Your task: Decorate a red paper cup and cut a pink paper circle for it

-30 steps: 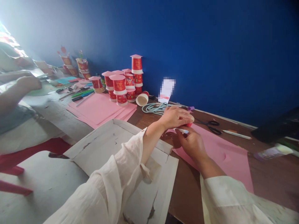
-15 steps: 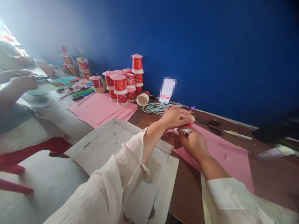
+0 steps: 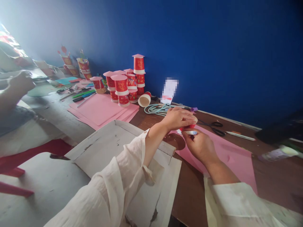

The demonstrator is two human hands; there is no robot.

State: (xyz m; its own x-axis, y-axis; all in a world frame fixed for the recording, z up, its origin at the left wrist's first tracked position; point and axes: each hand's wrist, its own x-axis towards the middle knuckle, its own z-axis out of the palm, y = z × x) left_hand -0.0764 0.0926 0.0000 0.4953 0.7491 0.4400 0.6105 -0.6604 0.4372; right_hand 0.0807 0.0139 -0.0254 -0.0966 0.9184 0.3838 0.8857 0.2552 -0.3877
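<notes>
My left hand (image 3: pixel 178 119) is laid over a red paper cup (image 3: pixel 188 127), gripping it from above. The cup stands rim down on a sheet of pink paper (image 3: pixel 232 151). Held in my right hand (image 3: pixel 201 145) is a white marker (image 3: pixel 190 132) with a pale blue end, lying close against the cup's lower side. Its tip is hard to make out behind the cup. Just left of the right hand, a round cut-out in the pink sheet shows the brown table.
Stacked red cups with pink paper discs (image 3: pixel 121 83) stand by the blue wall. A cup on its side (image 3: pixel 145 99), a coiled cable (image 3: pixel 156 109), black scissors (image 3: pixel 216 127) and a white pen (image 3: pixel 240 136) lie nearby. A white cardboard tray (image 3: pixel 101 138) sits before me; a person (image 3: pixel 16 94) is at left.
My right hand with the marker has shifted slightly right and down along the cup, and more of the cup's red side shows. My left hand stays put. The other person's hand has moved.
</notes>
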